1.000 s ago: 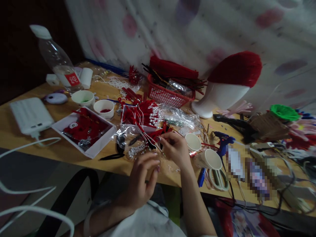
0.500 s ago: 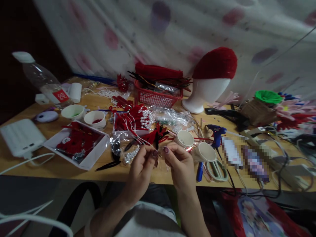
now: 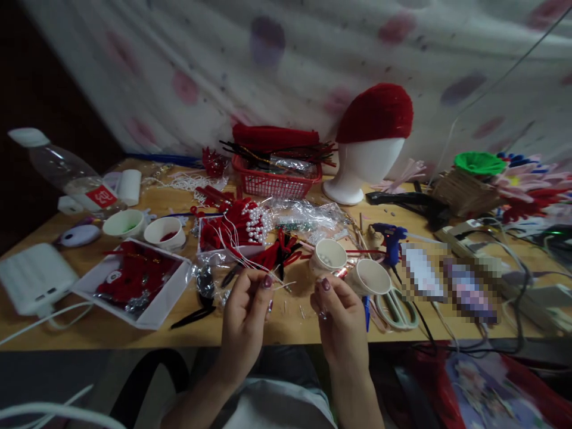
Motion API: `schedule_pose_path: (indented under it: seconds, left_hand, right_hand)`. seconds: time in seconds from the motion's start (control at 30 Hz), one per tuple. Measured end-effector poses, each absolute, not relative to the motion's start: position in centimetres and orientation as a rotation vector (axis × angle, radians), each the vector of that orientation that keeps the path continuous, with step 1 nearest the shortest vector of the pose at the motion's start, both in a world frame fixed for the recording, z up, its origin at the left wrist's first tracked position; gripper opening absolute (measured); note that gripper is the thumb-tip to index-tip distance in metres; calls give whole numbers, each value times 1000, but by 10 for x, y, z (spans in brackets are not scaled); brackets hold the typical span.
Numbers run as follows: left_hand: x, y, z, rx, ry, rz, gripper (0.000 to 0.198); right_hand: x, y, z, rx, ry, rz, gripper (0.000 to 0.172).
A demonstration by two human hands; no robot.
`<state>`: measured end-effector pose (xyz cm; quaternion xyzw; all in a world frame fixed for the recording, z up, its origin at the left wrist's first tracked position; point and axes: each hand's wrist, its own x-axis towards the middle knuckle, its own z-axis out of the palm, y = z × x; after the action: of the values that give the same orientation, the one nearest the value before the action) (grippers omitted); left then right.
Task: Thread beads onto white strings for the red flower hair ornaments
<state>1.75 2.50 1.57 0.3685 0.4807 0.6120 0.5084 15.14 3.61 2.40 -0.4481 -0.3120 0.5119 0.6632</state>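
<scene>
My left hand (image 3: pixel 245 313) is closed in a pinch on thin white cords (image 3: pixel 239 256). Their loose ends stick out to the right past the fingertips. The cords trail back to a red bundle with white pearl beads (image 3: pixel 258 223) in a small white box. My right hand (image 3: pixel 343 319), a short gap to the right, is pinched as well. Whatever it holds is too small to make out; a shiny speck shows at its fingertips. Just behind it stand a paper cup (image 3: pixel 329 255) of pale beads and a second paper cup (image 3: pixel 372 276).
A white tray (image 3: pixel 154 316) of red pieces lies left, near cups and a bottle (image 3: pixel 67 173). Behind are a red basket (image 3: pixel 277 182) and a white foam head (image 3: pixel 357 164) in a red cap. Scissors (image 3: pixel 404 310), a blue glue gun (image 3: pixel 393 241) and cables lie right.
My hands have moved apart, from fingertips nearly touching to a clear gap. White cord ends now show beyond my left fingertips. The whole view has shifted slightly.
</scene>
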Motion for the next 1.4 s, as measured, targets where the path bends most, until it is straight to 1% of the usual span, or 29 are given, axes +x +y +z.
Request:
schedule_pose_path:
  seconds: [0.1,0.17,0.2,0.23,0.3,0.37,0.43,0.47,0.6,0.67,0.73,0.83,0.9,0.93,0.97,1.0,1.1,1.17,1.23,1.33,1.4]
  left_hand:
    - [17,25,19,958,1188,1450,28]
    - [18,24,23,1018,1223,1430,25]
    - [19,23,26,1048,1245,1422,24]
    - [20,21,29,1077,1265,1411,22]
    - [21,19,35,1137,1280,1385,19]
    - [21,16,39,1204,1260,1343,18]
    - [19,15,40,1259,1242,1311,19]
    - [18,15,40,1281,1238,1306,19]
    - [15,15,37,1308,1244,1309,19]
    - [15,15,36,1286,1244,1293,21]
    - [16,16,35,1264,1238,1281,22]
    - [17,18,31,1227,1232,1236,23]
    - [15,19,29,1200,1232,1193,25]
    - [13,20,27,1190,1233,1174,26]
    - [12,20,26,1185,1236,1161,26]
    - [11,20,25,1185,1239,1151,27]
    - [8,17,22,1198,1246,1151,32]
    - [6,14,20,1191,1262,1156,35]
    - [4,10,18,1166,1296,1155,36]
    - [0,8,15,1123,1335,1151,36]
    - [-3,9,14,1137,1328,1118,33]
  right_hand:
    - [159,33,26,-979,-703,1067,37]
    - [161,31,30,-974,-784,975,42]
    - [160,31,32,-986,-862,924,42]
    - [159,31,34,-1003,-953,886,38]
    - [153,32,38,-1016,-1117,889,21]
    - [146,35,39,-970,-1168,980,17]
    - [139,38,37,-908,-1105,1080,11]
    - [136,39,36,-888,-1058,1106,11]
    - [131,41,28,-921,-956,1085,16]
    - [136,35,25,-972,-963,1019,18]
    - [150,26,24,-1014,-972,926,24]
    - [199,14,25,-1139,-933,662,44]
    - [246,18,30,-1370,-842,271,54]
    - [270,27,32,-1567,-865,116,52]
    - [293,39,34,-1781,-962,60,51]
    - [313,54,34,-1850,-1006,71,47]
    - [348,111,28,-1965,-1119,146,40]
    - [355,143,20,-2025,-1179,185,30]
    - [356,162,15,-2056,-1200,202,24]
    - [361,164,22,-2043,-1163,170,23]
    - [367,150,35,-1988,-1113,123,28]
